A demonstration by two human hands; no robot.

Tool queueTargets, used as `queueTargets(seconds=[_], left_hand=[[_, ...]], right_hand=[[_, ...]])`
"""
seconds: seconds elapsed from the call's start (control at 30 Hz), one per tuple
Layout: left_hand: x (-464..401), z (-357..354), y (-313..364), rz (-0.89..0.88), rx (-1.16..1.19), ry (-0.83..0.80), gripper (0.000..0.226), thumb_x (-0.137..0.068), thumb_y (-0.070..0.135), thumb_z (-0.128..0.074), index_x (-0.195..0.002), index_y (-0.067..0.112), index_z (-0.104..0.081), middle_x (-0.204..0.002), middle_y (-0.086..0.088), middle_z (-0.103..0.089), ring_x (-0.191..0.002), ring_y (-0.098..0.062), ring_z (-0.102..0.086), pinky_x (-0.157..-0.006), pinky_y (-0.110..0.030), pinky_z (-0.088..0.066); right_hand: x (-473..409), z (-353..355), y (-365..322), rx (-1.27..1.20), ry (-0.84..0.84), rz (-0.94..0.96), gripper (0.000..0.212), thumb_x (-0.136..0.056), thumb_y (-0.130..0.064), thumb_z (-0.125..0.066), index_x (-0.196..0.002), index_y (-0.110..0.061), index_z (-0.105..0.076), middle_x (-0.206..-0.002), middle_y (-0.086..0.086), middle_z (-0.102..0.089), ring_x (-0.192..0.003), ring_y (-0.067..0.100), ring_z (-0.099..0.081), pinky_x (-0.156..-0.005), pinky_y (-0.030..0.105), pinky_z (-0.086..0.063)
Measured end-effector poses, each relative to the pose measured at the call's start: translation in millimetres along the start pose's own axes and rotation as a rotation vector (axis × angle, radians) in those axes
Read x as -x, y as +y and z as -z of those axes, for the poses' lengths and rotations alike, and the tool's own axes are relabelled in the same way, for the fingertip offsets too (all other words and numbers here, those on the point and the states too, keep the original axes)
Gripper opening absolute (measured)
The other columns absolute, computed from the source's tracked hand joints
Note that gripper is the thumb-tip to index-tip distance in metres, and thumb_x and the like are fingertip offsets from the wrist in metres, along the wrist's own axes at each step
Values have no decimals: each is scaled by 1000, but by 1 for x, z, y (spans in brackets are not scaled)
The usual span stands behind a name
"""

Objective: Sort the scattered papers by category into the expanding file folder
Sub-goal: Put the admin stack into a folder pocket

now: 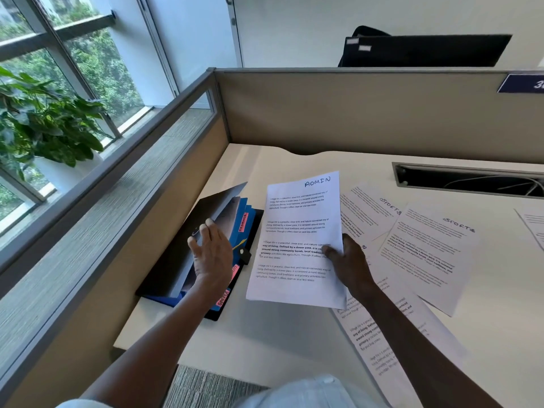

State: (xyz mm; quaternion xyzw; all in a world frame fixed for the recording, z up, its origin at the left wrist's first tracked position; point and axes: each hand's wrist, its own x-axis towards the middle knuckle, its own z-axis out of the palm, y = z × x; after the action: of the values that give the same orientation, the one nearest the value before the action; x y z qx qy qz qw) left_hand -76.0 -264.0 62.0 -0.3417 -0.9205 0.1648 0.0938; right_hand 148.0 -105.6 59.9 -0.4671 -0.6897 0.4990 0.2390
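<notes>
Hiding right hand (350, 260) fingers: ADMIN sheet (297, 240).

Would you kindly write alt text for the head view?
The right hand holds up a sheet headed ADMIN while the left hand holds open the expanding file folder on a desk. Sheets headed SPORTS lie right.
</notes>
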Motion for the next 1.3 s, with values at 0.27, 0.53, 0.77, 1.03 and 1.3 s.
queueTargets(seconds=[0.27, 0.53, 0.77, 1.03, 1.3], left_hand=[[9, -15, 8, -55, -108, 1, 81, -78, 21, -77, -144, 0, -35, -147, -19, -28, -131, -31, -35, -97, -48, -41], [-4, 5, -1, -36, 148, -10, 41, -90, 9, -63, -128, -2, -52, -126, -12, -49, -94, -26, -65, -73, -34, -60], [-15, 22, -25, -15, 542, 76, 67, -87, -7, -53, -148, 14, -37, -120, -16, -57, -90, -35, -65, -72, -42, -53], [-7, 27, -28, 94, 833, 93, 76, -85, -4, -55, -155, 12, -27, -104, -12, -73, -78, -27, -67, -62, -40, -59], [-3, 30, -30, 120, 937, 99, 75, -84, -2, -59, -152, 12, -32, -116, -11, -71, -97, -28, -69, -71, -34, -55]], right_hand=[[2, -4, -2, 14, -16, -23, 19, -90, -19, -62, -107, -11, -58, -103, 3, -67, -87, 19, -62, -62, 19, -43], [7, -8, -11, 35, -47, -59, 21, -89, -19, -64, -108, -9, -61, -103, 1, -68, -85, 17, -62, -60, 20, -43], [14, -28, -36, 82, -200, -18, 32, -88, -18, -63, -119, -10, -59, -113, 3, -67, -94, 19, -64, -68, 24, -49], [11, -54, -74, 300, -157, 153, 24, -85, -13, -52, -107, -4, -53, -111, 9, -66, -91, 28, -60, -70, 26, -42], [5, -70, -94, 432, -206, 180, 15, -87, -9, -51, -97, 1, -51, -91, 8, -53, -76, 21, -46, -56, 27, -33]])
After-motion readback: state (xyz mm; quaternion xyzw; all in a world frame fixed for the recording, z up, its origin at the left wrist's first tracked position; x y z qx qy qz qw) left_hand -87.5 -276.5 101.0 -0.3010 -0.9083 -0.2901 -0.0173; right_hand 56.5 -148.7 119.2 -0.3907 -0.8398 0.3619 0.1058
